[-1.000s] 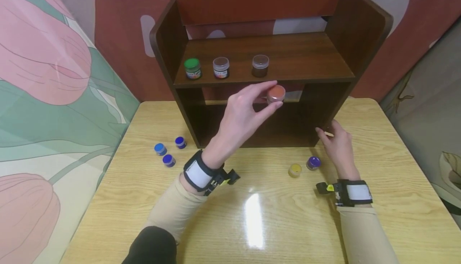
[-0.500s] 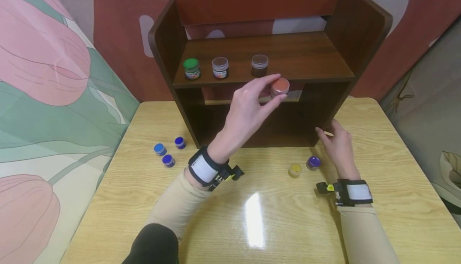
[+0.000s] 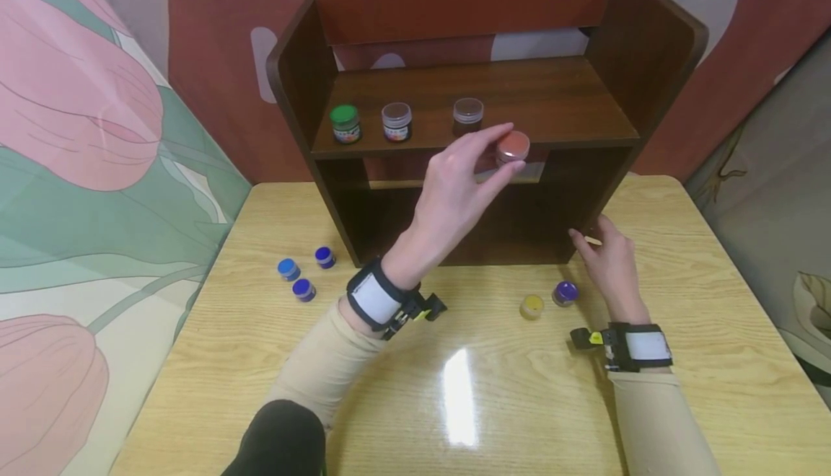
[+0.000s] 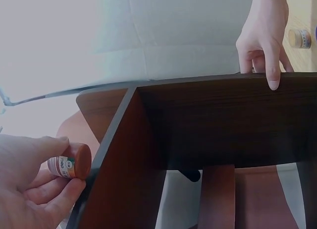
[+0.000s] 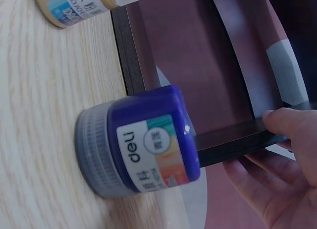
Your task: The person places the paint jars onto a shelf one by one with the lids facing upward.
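Observation:
Between the thumb and fingers of my left hand (image 3: 451,184) is a paint jar (image 3: 513,146) with an orange-red lid, held just in front of the upper board of a dark wooden shelf (image 3: 552,97). Its printed label faces the left wrist camera; whether the jar touches the board I cannot tell. My right hand (image 3: 610,263) grips the shelf's right side panel low down, thumb on the inner side and fingers outside. Near that hand, a purple paint jar (image 3: 565,293) and a yellow paint jar (image 3: 531,307) stand on the table. The purple one looms large in the right wrist view.
On the upper board stand a green-lidded jar (image 3: 346,124), a clear-lidded jar (image 3: 397,122) and a dark jar (image 3: 468,112) partly behind my left fingers. Three small blue-lidded jars (image 3: 304,289) stand left on the wooden table (image 3: 519,389). A patterned wall is behind.
My left hand has moved to the right and up with the orange-red paint jar, from below the board's front edge to about its level. My right hand has stayed on the side panel.

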### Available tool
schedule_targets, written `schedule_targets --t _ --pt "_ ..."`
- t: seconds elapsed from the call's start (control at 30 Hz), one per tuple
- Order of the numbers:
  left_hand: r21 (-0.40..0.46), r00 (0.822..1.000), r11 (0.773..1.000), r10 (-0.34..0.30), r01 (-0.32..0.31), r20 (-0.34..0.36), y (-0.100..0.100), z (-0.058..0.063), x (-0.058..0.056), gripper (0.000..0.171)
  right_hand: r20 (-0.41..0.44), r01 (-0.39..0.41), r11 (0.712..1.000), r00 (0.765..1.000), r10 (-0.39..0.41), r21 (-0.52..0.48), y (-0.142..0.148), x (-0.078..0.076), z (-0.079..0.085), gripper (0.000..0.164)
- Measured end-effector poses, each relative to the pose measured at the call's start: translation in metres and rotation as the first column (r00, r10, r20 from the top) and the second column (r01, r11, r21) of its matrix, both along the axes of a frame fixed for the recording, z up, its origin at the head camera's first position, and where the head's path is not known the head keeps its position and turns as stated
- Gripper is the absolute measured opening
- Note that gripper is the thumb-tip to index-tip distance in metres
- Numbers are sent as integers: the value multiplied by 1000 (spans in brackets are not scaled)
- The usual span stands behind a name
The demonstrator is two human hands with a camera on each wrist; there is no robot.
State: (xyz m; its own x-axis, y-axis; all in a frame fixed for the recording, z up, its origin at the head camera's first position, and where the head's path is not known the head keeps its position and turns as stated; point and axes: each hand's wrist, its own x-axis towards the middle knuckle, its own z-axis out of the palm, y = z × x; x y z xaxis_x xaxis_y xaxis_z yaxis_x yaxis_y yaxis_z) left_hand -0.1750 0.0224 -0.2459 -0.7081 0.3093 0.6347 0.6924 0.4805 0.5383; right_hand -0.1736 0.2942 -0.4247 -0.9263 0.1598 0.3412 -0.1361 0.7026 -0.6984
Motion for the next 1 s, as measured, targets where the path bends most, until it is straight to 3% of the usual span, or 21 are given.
schedule_targets --t 0.4,0.63,1.0 --pt "-42 996 997 57 -60 -62 3 4 0 49 -4 1 1000 1000 -1 -3 0 0 0 35" --pt "-43 993 997 57 -62 -100 3 6 -2 47 4 16 1000 1000 -16 4 0 -1 -1 35" --pt "-84 993 993 71 -80 -96 4 12 -2 47 6 18 1000 1000 -18 3 0 0 -1 36"
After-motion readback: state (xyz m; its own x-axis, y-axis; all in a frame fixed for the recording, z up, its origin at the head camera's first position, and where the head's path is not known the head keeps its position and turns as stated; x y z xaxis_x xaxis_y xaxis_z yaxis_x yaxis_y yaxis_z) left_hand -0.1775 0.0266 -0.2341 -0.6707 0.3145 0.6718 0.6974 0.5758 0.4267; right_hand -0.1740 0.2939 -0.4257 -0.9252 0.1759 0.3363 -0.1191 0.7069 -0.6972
